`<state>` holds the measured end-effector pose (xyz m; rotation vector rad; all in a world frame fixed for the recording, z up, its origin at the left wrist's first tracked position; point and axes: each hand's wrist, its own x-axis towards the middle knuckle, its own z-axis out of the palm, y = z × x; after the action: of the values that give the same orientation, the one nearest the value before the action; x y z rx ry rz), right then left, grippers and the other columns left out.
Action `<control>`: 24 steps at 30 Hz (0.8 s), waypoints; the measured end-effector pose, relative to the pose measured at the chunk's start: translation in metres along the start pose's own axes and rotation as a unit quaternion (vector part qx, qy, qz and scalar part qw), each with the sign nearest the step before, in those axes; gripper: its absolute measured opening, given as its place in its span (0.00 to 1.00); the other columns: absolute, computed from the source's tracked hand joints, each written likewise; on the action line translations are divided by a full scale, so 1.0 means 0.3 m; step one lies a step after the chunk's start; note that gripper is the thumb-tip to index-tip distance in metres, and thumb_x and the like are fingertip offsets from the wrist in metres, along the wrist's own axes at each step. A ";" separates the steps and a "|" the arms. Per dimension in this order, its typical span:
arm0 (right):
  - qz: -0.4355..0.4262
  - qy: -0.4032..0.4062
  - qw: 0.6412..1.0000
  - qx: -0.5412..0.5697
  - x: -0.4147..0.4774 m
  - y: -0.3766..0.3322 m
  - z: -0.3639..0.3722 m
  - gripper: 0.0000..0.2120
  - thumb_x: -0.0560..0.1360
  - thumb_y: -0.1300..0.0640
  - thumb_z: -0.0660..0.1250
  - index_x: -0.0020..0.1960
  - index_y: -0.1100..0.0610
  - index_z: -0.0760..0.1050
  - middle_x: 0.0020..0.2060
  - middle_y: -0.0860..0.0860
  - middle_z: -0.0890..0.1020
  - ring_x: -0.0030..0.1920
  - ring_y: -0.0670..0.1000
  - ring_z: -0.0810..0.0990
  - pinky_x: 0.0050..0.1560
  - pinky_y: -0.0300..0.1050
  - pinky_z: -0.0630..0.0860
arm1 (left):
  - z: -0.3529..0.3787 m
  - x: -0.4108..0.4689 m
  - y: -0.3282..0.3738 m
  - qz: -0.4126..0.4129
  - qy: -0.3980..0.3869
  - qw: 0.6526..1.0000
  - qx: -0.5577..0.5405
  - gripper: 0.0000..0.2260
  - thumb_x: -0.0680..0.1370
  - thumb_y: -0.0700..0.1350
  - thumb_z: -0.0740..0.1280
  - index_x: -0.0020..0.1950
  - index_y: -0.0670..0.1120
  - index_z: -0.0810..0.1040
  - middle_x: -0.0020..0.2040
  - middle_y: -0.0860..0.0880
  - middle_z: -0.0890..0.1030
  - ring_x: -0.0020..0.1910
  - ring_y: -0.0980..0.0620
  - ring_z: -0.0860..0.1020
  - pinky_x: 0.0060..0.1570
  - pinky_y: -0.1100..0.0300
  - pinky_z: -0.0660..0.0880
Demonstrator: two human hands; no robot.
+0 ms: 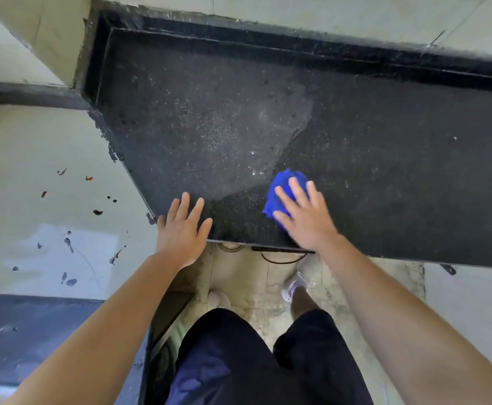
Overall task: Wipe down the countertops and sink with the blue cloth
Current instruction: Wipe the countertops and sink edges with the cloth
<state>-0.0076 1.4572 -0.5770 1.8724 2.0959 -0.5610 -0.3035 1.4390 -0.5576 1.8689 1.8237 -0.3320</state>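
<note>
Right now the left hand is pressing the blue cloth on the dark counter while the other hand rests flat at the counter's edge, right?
Not quite: the head view shows the right hand pressing the blue cloth on the counter. The left hand rests flat at the edge.

Two hands show: the left hand (182, 229) flat with fingers spread, the right hand (303, 213) flat too. One blue cloth (282, 188) lies under the right hand's fingers. One dark bench (385, 171) carries both hands. One wet patch (224, 133) spreads beyond and between the two hands. Two shoes stand on the floor (256, 287) below the hands: one shoe (293, 287) under the right hand, the other shoe (218, 299) nearer the left. Two bare forearms, two legs in dark shorts (239, 361).
</note>
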 end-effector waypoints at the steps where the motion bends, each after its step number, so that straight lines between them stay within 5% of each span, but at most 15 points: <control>1: 0.036 0.001 0.999 -0.001 0.017 0.087 -0.021 0.30 0.82 0.35 0.46 0.81 0.42 0.46 0.81 0.49 0.43 0.79 0.64 0.42 0.77 0.59 0.48 | 0.010 0.004 0.011 -0.003 -0.008 1.000 0.002 0.26 0.84 0.59 0.46 0.81 0.55 0.51 0.82 0.49 0.46 0.80 0.46 0.43 0.75 0.41 0.51; 4: 0.109 -0.027 0.993 0.048 0.095 0.257 -0.082 0.30 0.82 0.36 0.47 0.81 0.42 0.43 0.81 0.50 0.40 0.79 0.65 0.39 0.78 0.60 0.44 | 0.021 0.015 0.035 -0.031 -0.012 0.999 -0.001 0.24 0.84 0.59 0.45 0.80 0.56 0.54 0.82 0.51 0.47 0.80 0.48 0.44 0.76 0.43 0.49; 7: 0.107 0.008 0.993 0.058 0.174 0.190 -0.092 0.30 0.83 0.38 0.47 0.82 0.46 0.46 0.81 0.54 0.41 0.78 0.69 0.39 0.78 0.62 0.42 | 0.007 0.015 0.052 -0.054 -0.019 0.998 -0.012 0.24 0.84 0.58 0.45 0.80 0.56 0.56 0.82 0.52 0.48 0.80 0.49 0.44 0.76 0.44 0.50; 10: -0.082 0.022 0.996 0.017 0.186 0.008 -0.065 0.29 0.83 0.39 0.45 0.82 0.48 0.50 0.81 0.57 0.46 0.77 0.72 0.42 0.77 0.67 0.46 | -0.014 0.022 0.075 -0.090 -0.035 0.995 -0.015 0.23 0.84 0.58 0.44 0.80 0.56 0.56 0.81 0.54 0.48 0.80 0.50 0.45 0.76 0.43 0.50; 13: -0.316 -0.001 0.948 -0.048 0.142 -0.117 -0.022 0.29 0.82 0.40 0.51 0.80 0.49 0.57 0.81 0.56 0.53 0.78 0.71 0.45 0.77 0.68 0.48 | -0.058 0.047 0.132 -0.152 -0.053 0.987 -0.030 0.23 0.84 0.58 0.45 0.78 0.57 0.62 0.81 0.54 0.52 0.80 0.50 0.50 0.76 0.43 0.52; 17: -0.447 0.003 0.893 -0.057 0.168 -0.005 -0.026 0.26 0.82 0.41 0.57 0.78 0.47 0.64 0.80 0.54 0.57 0.79 0.67 0.49 0.77 0.65 0.51 | -0.097 0.082 0.205 -0.216 -0.015 0.976 -0.037 0.22 0.83 0.59 0.49 0.73 0.56 0.70 0.79 0.51 0.60 0.78 0.48 0.57 0.74 0.42 0.57; 20: -0.415 0.016 0.908 -0.058 0.256 0.246 -0.067 0.26 0.82 0.39 0.54 0.78 0.45 0.64 0.80 0.52 0.58 0.79 0.65 0.52 0.77 0.64 0.52 | -0.100 0.114 0.243 -0.216 0.007 0.976 -0.031 0.23 0.83 0.59 0.49 0.76 0.54 0.65 0.81 0.49 0.55 0.79 0.46 0.54 0.73 0.40 0.57; 24: -0.227 0.018 0.973 -0.045 0.376 0.578 -0.191 0.27 0.81 0.39 0.52 0.78 0.46 0.63 0.79 0.54 0.61 0.77 0.67 0.56 0.72 0.68 0.60 | -0.094 0.183 0.277 -0.174 0.044 0.984 -0.015 0.25 0.83 0.58 0.50 0.79 0.52 0.59 0.82 0.47 0.49 0.80 0.44 0.49 0.74 0.41 0.56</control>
<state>0.1531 1.5983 -0.5949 1.3621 2.5415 -0.5180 -0.2227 1.5027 -0.5464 1.5604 2.2058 -0.3453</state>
